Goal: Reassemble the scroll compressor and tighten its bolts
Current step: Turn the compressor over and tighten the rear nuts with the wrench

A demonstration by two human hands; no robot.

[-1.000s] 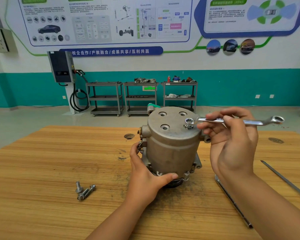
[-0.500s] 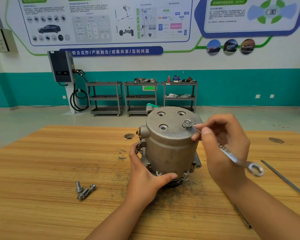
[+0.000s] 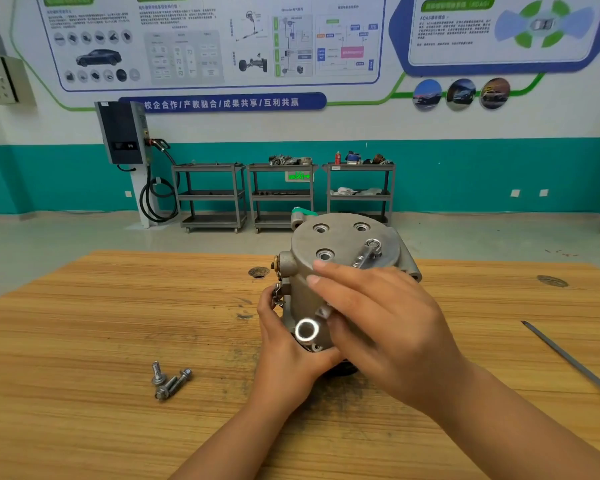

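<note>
The scroll compressor (image 3: pixel 340 271) stands upright at the middle of the wooden surface (image 3: pixel 101 323). It looks like a heavy, rigid cast-metal body, best steadied low on its side, where the left hand (image 3: pixel 284 344) clasps it. The right hand (image 3: pixel 378 327) grips one wrench (image 3: pixel 340 289), whose far end sits on one bolt (image 3: pixel 373 244) in the top face. Three top holes look empty. Three loose bolts (image 3: pixel 168 381) lie near left.
</note>
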